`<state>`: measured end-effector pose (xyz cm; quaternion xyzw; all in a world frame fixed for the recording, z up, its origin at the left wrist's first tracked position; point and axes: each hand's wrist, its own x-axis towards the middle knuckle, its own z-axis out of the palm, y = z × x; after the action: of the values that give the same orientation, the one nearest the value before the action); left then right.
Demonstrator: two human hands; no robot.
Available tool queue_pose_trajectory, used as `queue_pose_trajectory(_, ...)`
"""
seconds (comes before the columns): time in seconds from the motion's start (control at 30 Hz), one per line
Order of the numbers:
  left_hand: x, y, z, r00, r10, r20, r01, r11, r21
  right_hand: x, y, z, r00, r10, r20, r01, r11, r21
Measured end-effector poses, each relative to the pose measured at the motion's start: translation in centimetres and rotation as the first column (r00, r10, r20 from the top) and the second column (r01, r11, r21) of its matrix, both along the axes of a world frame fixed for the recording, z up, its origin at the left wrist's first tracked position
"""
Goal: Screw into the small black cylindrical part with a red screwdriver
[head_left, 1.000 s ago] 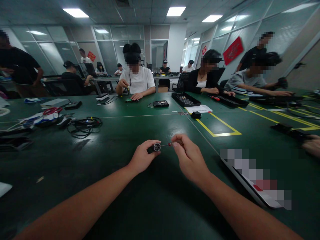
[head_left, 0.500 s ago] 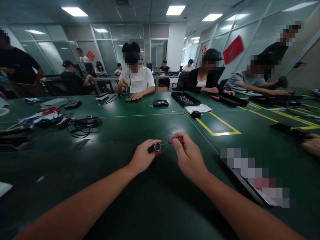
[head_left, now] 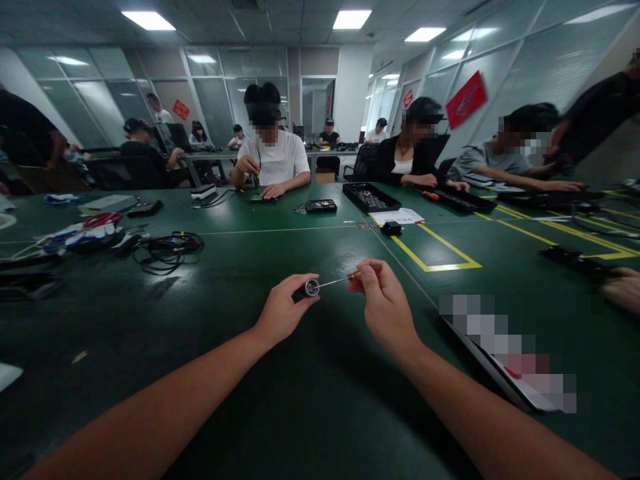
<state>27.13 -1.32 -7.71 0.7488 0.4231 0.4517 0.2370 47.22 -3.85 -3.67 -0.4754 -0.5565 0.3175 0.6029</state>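
Workpiece position is being given first: a small black cylinder [head_left: 309, 288] with a bright metal end face is being held above the bench [head_left: 320, 407], out in front of the person and clear of the green surface. The left hand [head_left: 283, 312] is being used as the holder; its grip is closed around the dark body, with the thumb on top and the fingers wrapped beneath. The right hand [head_left: 387, 308] is being used for the tool; its grip is pinched shut on the reddish handle of a thin screwdriver [head_left: 333, 283], and the slim shaft is being pointed at the metal end face. Contact between tip and face cannot be told at this size.

The cylinder is being judged light, rigid and smooth, so it is likely to twist or roll between the fingers. Hold is best being taken on the dark body, with the metal face left free. The screwdriver shaft is being judged thin and springy, so hold is best being taken on the handle.

A bundle of black cables [head_left: 167, 248] is lying well to the left, and a yellow tape outline [head_left: 440, 257] is lying beyond the right hand. Another person's hand [head_left: 620, 290] is being seen at the right edge, well apart.
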Motion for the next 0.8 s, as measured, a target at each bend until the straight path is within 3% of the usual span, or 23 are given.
queue_pose_trajectory(0.33,0.11,-0.07,-0.11,0.999,-0.029,0.018,0.03,0.999,-0.044,0.07,-0.49,-0.45,0.971,0.022,0.24,-0.042,0.996,0.075)
queue_pose_trajectory(0.53,0.11,0.03,-0.18,0.999,-0.032,0.026,0.034,0.997,-0.066,0.18,-0.71,-0.07,0.962,-0.006,0.273,-0.013,0.998,0.069)
queue_pose_trajectory(0.8,0.11,0.17,-0.17,0.999,-0.006,0.051,0.01,0.997,-0.076,0.13,-0.69,0.18,0.941,0.07,0.331,-0.103,0.991,0.081)
